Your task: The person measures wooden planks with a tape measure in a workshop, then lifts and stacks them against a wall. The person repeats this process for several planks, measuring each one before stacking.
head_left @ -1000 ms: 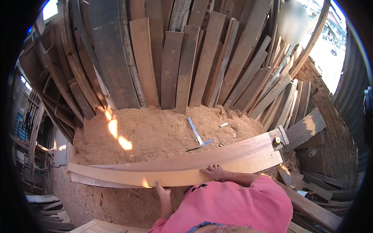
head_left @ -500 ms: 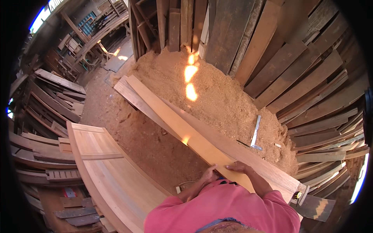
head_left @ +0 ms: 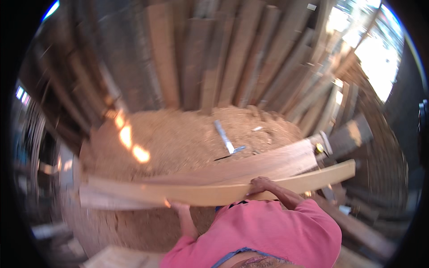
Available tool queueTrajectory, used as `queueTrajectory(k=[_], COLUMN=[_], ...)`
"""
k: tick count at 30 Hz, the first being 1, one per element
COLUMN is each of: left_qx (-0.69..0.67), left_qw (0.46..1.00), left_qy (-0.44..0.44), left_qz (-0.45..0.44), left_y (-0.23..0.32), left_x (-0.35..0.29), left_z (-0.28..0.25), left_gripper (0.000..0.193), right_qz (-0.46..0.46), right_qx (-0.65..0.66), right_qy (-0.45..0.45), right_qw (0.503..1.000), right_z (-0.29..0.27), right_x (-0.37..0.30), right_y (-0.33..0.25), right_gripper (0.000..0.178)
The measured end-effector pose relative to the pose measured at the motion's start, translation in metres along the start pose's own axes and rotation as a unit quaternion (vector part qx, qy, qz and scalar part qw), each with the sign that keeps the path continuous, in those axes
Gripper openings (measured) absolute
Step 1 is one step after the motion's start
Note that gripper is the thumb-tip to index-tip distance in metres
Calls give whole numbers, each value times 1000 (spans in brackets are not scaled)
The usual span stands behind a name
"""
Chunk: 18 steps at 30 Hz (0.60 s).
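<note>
A long yellowish wooden board (head_left: pixel 214 195) lies crosswise before me, bowed by the lens. My left hand (head_left: pixel 178 206) is at its near edge, left of my body; its fingers look closed on the board, partly hidden and blurred. Over the upper edge, nearer the right end, my right hand (head_left: pixel 262 185) grips the same board. Beneath and behind it is a wider, paler plank (head_left: pixel 290 158), on which the board seems to rest. A yellow tape measure (head_left: pixel 319 148) sits at that plank's right end.
A metal square (head_left: pixel 225 137) lies on the sawdust heap (head_left: pixel 178 138) beyond the planks. Many dark boards (head_left: pixel 232 58) lean upright along the far side. At the lower left, part of a pale wooden panel (head_left: pixel 123 258) shows. More timber (head_left: pixel 353 219) lies at the right.
My view has swung right, so the boards now run nearly level across it. My left hand has moved left along the board, away from the right one. The board's right end has come into view.
</note>
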<state>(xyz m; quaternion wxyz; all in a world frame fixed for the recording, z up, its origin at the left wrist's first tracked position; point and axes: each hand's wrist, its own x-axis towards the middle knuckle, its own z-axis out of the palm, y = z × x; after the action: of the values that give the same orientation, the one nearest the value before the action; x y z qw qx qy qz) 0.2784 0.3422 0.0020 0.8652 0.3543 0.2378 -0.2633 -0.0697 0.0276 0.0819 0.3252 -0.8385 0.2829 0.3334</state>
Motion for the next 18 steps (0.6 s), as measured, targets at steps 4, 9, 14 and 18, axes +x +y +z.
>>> queueTrajectory(k=[4, 9, 14, 18], left_qx=[-32, -14, -11, 33], left_qw=[997, 1000, 996, 983], left_qy=[44, -2, -63, -141], left_qz=[-51, -9, 56, 112], left_y=[-27, -31, -26, -1], left_x=[-38, -54, -60, -64], left_z=[27, 39, 77, 117], left_gripper=[90, 94, 87, 82], right_qz=[26, 68, 60, 16], right_qx=[42, 37, 64, 70], right_qy=[85, 102, 182, 245], right_qw=[995, 992, 979, 967], right_z=[16, 15, 16, 18], right_x=[-29, -55, -66, -75], right_y=[21, 29, 29, 15], right_gripper=[83, 79, 77, 72])
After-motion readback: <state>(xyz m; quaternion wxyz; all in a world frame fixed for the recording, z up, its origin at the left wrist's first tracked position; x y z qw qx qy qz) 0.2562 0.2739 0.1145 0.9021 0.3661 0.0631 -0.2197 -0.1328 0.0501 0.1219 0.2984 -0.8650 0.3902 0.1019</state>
